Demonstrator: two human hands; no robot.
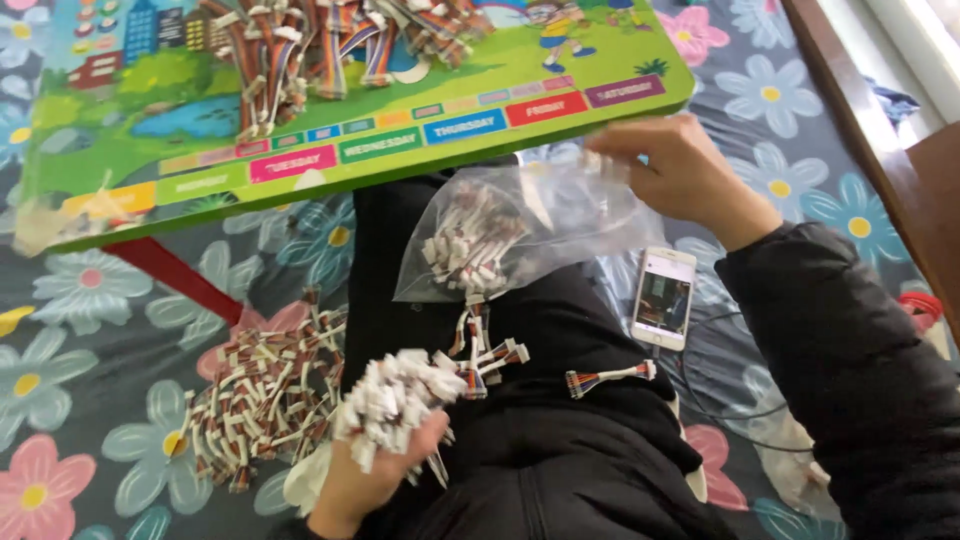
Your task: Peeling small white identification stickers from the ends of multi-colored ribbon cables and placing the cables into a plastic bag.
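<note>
At the far left, a small green play table point(330, 175) with a cartoon scene and coloured label strips is seen tilted over a floral sheet point(90, 340), and a heap of ribbon cables point(330, 45) with white plugs is piled on its far part. A red leg point(175, 275) of the table is seen below its near edge. On the sheet at the near left, a loose pile of short cables point(255, 400) is spread out, just left of the person's black-clad lap point(560, 440).

The left hand point(365, 480) is seen at the near edge, closed in a fist around a thick bunch of cables point(395, 400), whose white plugs stick up and out of the grip. A few more cables point(485, 350) are draped on the lap just right of this bunch, and 1 single cable point(610, 377) lies apart, further right.

Above the lap, a clear plastic bag point(520, 230) is held up, with a cluster of white-plugged cables gathered in its lower left corner. Its upper right edge is pinched by the right hand point(680, 175), fingers curled, in a black sleeve point(850, 350).

Just right of the lap, a white phone point(664, 297) with a lit screen lies on the sheet, a thin dark cord point(715, 385) near it. A brown wooden edge point(870, 120) is seen at the far right.
</note>
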